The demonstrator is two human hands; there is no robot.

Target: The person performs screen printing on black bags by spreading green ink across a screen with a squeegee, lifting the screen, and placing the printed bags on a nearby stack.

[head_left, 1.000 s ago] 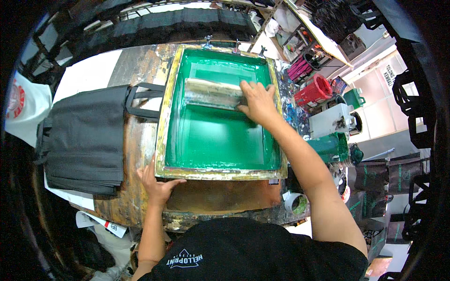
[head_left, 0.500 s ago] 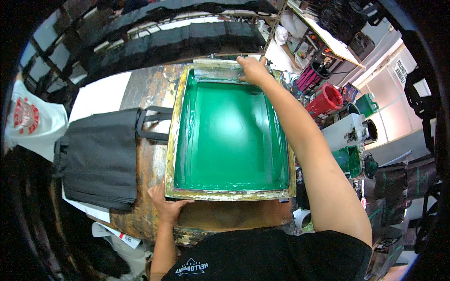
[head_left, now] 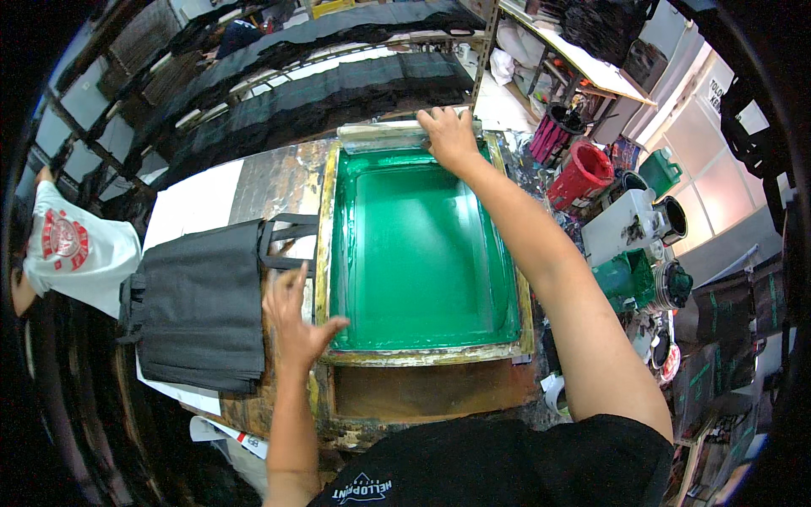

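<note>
A screen-printing frame (head_left: 328, 220) with worn, paint-marked edges lies on the table in front of me, its mesh (head_left: 414, 253) covered in wet green ink. Across its far end rests a squeegee (head_left: 380, 135) with a pale handle. My right hand (head_left: 449, 137) is closed over the squeegee's right part; the thumb side is partly hidden. Beside the frame's left edge, my left hand (head_left: 296, 319) is raised with fingers spread, holding nothing. Left of it lies a stack of black fabric bags (head_left: 203, 304), whose handles (head_left: 291, 241) reach toward the frame.
On the right stand a red ink bucket (head_left: 581, 176), a white jug (head_left: 621, 226) and a green-stained container (head_left: 623, 280). Racks with black bags (head_left: 355, 93) run along the back. Another person in a white shirt (head_left: 80, 245) is at the far left.
My left hand has let go of the frame's near left corner and moved up along its left side, fingers spreading. The right hand stays on the squeegee. The view has shifted slightly.
</note>
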